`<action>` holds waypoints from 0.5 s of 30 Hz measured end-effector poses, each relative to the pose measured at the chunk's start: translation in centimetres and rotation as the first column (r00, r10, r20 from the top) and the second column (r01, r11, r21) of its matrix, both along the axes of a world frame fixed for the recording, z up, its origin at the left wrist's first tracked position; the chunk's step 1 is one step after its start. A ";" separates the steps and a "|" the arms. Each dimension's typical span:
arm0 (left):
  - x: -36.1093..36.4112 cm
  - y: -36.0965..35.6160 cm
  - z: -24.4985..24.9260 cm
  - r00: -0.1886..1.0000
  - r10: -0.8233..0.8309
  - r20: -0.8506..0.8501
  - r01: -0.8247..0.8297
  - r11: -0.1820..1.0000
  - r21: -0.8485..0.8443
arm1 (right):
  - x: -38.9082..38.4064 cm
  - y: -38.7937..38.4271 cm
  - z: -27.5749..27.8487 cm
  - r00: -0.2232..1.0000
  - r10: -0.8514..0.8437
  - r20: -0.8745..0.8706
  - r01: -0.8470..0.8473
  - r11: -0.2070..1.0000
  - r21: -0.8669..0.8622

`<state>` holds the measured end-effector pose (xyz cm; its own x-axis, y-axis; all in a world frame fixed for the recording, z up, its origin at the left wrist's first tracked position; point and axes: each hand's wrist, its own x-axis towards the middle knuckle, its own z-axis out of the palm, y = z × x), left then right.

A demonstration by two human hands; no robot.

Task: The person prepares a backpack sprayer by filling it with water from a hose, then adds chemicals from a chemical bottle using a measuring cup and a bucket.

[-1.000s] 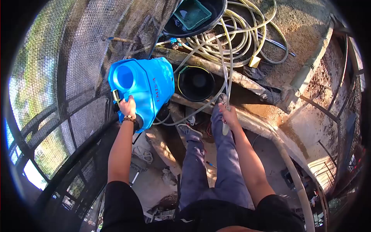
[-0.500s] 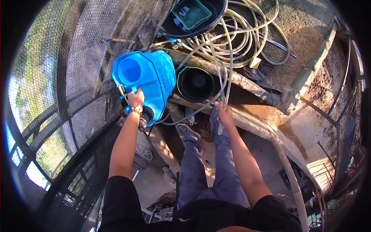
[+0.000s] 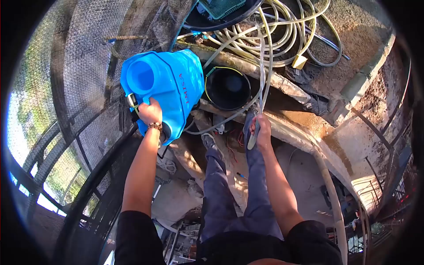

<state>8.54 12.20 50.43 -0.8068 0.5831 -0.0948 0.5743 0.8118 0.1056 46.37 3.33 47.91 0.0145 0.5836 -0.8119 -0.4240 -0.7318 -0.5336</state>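
My left hand (image 3: pixel 150 111) is closed on the near part of a blue plastic sprayer tank (image 3: pixel 176 84), which leans to the left with its round filler opening facing up. Red lettering runs along its side. My right hand (image 3: pixel 261 128), above my right knee, is wrapped round a pale hose (image 3: pixel 263 88). Its short end pokes out below the fist, while the rest stretches up towards the coil. Between the two hands, a little farther away, stands a black bucket (image 3: pixel 227 95) with a yellow-green handle.
A dark basin (image 3: pixel 221 23) holding a green basket (image 3: pixel 223 6) is at the top. Beside it lie a coiled hose (image 3: pixel 282 48) and a yellow block (image 3: pixel 299 62). A concrete ledge (image 3: pixel 287 90) crosses ahead of my feet. Mesh netting (image 3: pixel 95 48) hangs at left.
The view has shifted slightly. The blue tank has turned a little and sits farther left, with my left hand still on it. My right hand has shifted slightly right with the hose.
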 end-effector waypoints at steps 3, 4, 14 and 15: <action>0.9 0.1 0.2 0.991 0.028 -0.132 -0.027 1.000 0.008 | -0.6 0.7 0.4 0.995 0.045 0.087 -0.048 0.998 0.035; 0.3 0.4 0.3 0.991 0.045 -0.124 -0.048 0.999 -0.023 | -0.6 1.0 0.8 0.987 0.093 0.133 -0.096 0.995 0.017; -2.2 0.6 -1.1 0.980 0.122 -0.159 -0.124 0.992 -0.001 | -0.5 -2.7 -0.3 0.959 0.263 0.108 -0.258 0.964 -0.059; -1.9 0.7 -0.4 0.986 0.105 -0.131 -0.104 0.994 0.014 | -0.4 -2.7 -0.5 0.974 0.217 0.063 -0.214 0.976 -0.052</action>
<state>6.65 12.87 50.04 -0.8686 0.4952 0.0195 0.4956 0.8676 0.0405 46.01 0.59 47.46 -0.0519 0.5423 -0.8386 -0.2180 -0.8256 -0.5204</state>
